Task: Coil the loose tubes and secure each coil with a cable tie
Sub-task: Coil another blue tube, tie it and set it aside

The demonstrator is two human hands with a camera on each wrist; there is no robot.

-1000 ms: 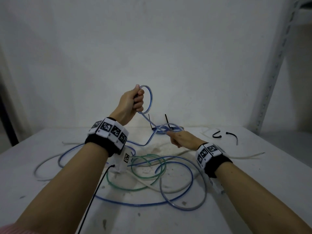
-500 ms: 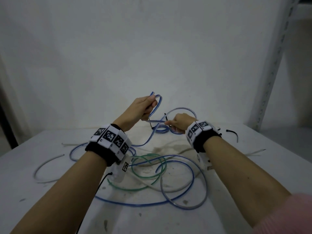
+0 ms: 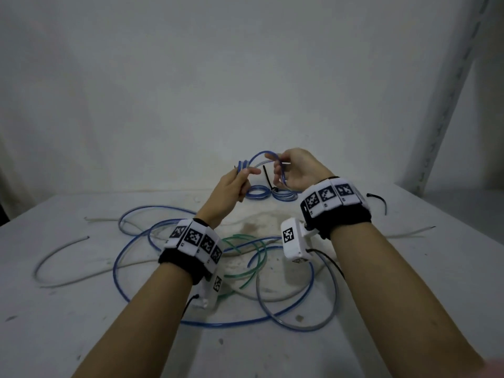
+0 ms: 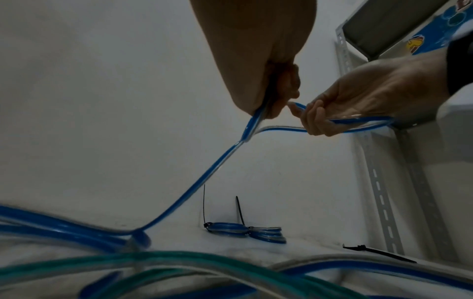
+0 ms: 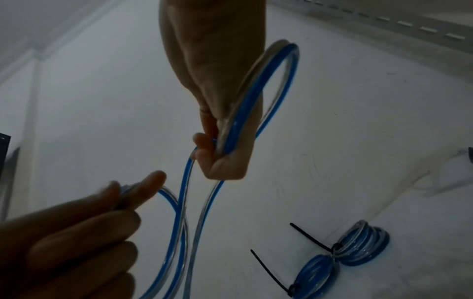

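Two hands are up above the table, both on the same blue tube. My left hand pinches the gathered turns between thumb and fingertips, the other fingers curled in close beneath. My right hand has its fingers bent round the loop, which arcs from one hand to the other; the thumb lies along the tube. From my left hand a length of the tube drops to the tangle of loose blue, green and clear tubes on the table. Behind my hands lie two finished blue coils side by side, touching, each with a black cable tie standing up.
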